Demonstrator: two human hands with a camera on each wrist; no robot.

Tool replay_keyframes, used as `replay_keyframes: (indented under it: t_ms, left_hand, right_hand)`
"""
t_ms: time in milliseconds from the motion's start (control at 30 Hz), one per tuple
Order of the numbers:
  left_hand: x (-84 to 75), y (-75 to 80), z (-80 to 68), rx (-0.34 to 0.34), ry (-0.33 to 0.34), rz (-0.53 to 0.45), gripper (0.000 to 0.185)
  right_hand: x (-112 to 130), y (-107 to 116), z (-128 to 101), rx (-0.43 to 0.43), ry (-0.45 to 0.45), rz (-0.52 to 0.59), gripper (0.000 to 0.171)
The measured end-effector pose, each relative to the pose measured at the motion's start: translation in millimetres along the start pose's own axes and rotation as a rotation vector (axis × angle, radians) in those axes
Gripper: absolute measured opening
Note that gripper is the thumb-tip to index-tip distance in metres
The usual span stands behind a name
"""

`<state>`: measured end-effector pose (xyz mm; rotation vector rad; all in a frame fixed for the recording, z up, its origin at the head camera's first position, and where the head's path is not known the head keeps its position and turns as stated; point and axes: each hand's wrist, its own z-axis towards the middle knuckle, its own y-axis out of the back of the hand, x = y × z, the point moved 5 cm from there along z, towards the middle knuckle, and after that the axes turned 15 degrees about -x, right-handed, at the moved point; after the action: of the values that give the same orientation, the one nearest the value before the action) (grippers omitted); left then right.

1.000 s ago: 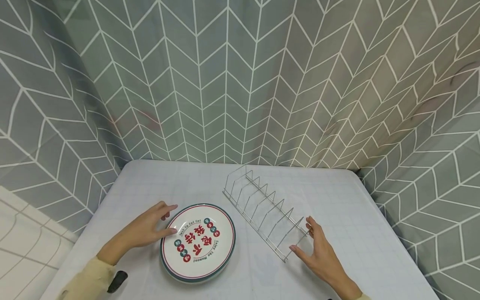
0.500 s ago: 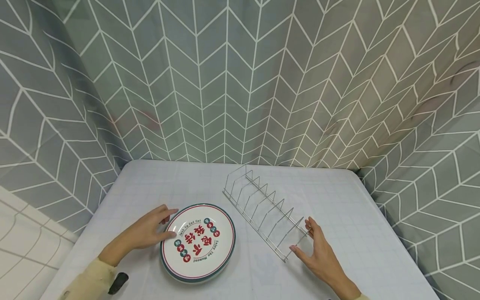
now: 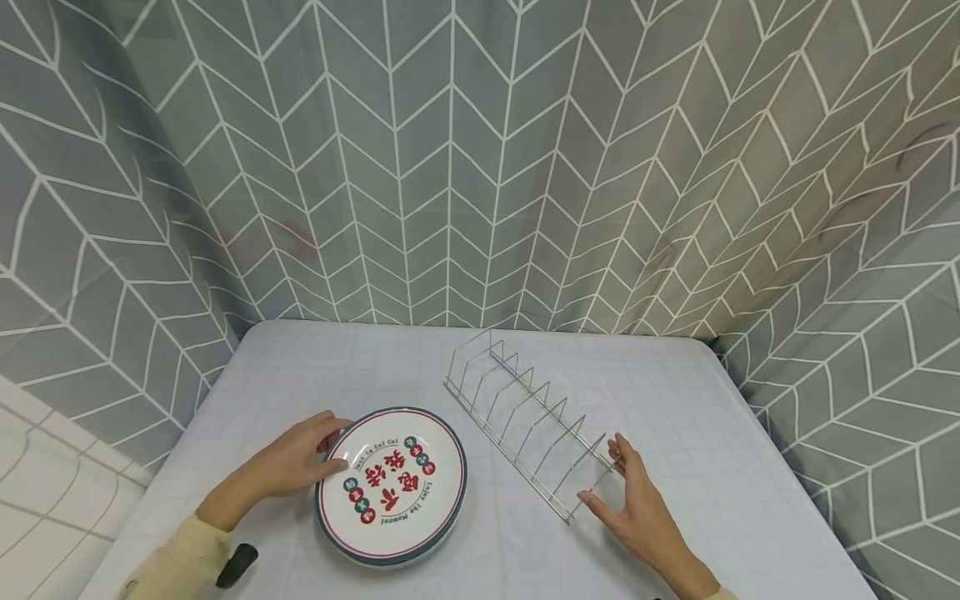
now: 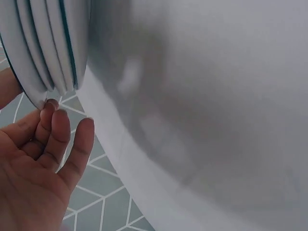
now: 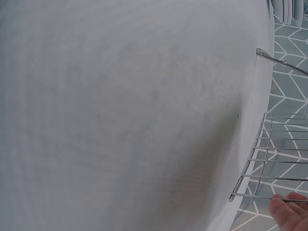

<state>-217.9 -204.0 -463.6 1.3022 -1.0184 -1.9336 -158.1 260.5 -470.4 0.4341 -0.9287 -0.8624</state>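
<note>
A stack of round white plates stands on the left half of the table in the head view. The top plate has a green and red rim and red printed characters. My left hand pinches its left edge, thumb on top and curled fingertips under the rim. In the left wrist view that plate's edge is slightly spread from the others. A silver wire plate rack lies slantwise to the right of the stack. My right hand holds its near end, thumb and fingers spread around the corner wires.
A white cloth covers the table. Grey patterned curtains hang around the back and sides. The rack's wire dividers hold no plates. A black object sits by the left sleeve.
My left fingers have slid in under the top plate's rim. The plates have shifted very slightly left in the view. My right hand and the rack look nearly the same.
</note>
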Motion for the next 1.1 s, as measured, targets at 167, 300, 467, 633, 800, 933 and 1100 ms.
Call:
replay_keyframes:
  t_ms: [167, 300, 467, 633, 800, 933, 1100]
  left_hand:
    - [-2.5, 16.3, 1.9, -0.032, -0.01, -0.07, 0.052]
    - [-6.2, 29.6, 4.0, -0.029, -0.002, -0.107, 0.051]
    - [-12.9, 37.0, 7.6, -0.004, 0.0, -0.13, 0.054]
    - [-22.8, 41.2, 8.9, -0.063, -0.05, -0.108, 0.059]
    - [-32.9, 44.8, 11.3, -0.082, -0.028, -0.172, 0.059]
    - [-43.1, 54.8, 15.6, -0.107, -0.043, -0.257, 0.057]
    - [-59.8, 85.6, 33.8, -0.165, -0.116, -0.269, 0.06]
  right_hand:
    - [0.7, 0.0, 0.1, -0.007, 0.008, 0.006, 0.096]
    - [0.9, 0.3, 0.5, -0.007, 0.003, -0.009, 0.096]
    - [0.1, 0.2, 0.6, 0.0, -0.012, -0.031, 0.096]
    - [-0.5, 0.2, 0.1, 0.004, -0.011, -0.032, 0.096]
    - [-0.7, 0.8, -0.2, 0.014, -0.022, -0.023, 0.096]
    - [-1.3, 0.3, 0.9, 0.026, -0.034, -0.018, 0.096]
    - [-1.2, -0.6, 1.3, 0.021, -0.029, -0.026, 0.096]
